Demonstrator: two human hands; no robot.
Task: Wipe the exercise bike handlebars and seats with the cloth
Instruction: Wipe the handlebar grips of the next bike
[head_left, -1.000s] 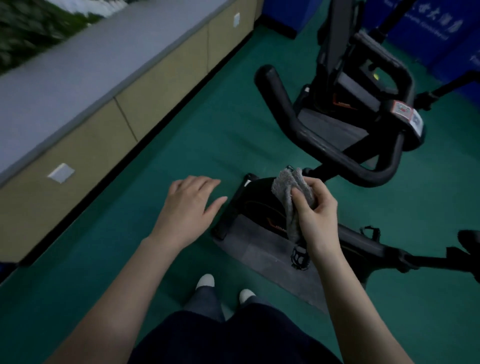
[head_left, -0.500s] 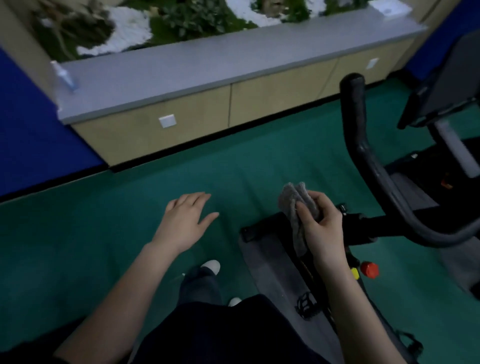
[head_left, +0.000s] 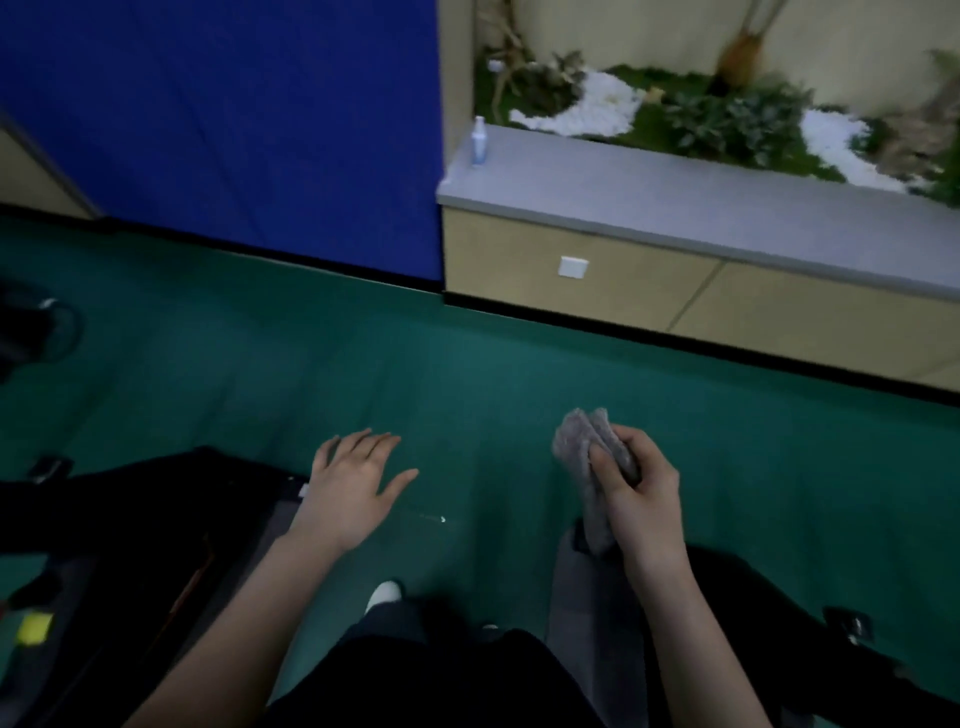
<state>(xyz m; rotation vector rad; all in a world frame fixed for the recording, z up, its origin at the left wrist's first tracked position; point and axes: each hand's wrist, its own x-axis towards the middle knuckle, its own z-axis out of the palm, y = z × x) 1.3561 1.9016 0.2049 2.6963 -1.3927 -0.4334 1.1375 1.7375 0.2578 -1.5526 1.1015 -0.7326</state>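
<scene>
The cloth (head_left: 576, 441) is grey and nubbly, bunched into a soft wad with two rounded folds poking up and a tail hanging below. It is in the right hand (head_left: 644, 504), out on the floor side of the counter (head_left: 675, 192) and below its left half in the view. That hand's fingers and thumb are curled tightly round the cloth's middle. The left hand (head_left: 353, 493), further left of the counter's end, is flat and palm down, fingers straight and close, thumb spread, holding nothing. The counter has a smooth grey slab top over pale wood-look fronts with a square white wall plate (head_left: 573, 267). A small clear bottle (head_left: 479, 141) stands on its left end. A matte green floor (head_left: 467, 374) runs along its foot. Blurred black machine parts (head_left: 130, 519) lie far to the lower left.
</scene>
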